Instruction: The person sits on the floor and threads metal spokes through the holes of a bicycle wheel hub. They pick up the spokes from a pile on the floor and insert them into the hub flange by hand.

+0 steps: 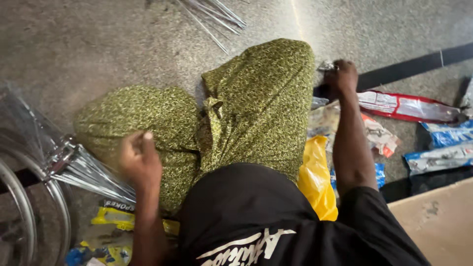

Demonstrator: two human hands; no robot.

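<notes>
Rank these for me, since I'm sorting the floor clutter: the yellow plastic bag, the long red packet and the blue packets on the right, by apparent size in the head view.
1. Yellow plastic bag, though it lies nearer the camera and is partly hidden.
2. Long red packet.
3. Each blue packet, close to the red one in length, so that order is unsure.

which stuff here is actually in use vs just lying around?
In use:
- left hand, by the wheel spokes
- wheel rim
- right hand, reaching into the packets; grip unclear
- clear packet under that arm

Lying about:
- loose spokes on the floor
- red packet
- blue packets
- yellow bag
</notes>
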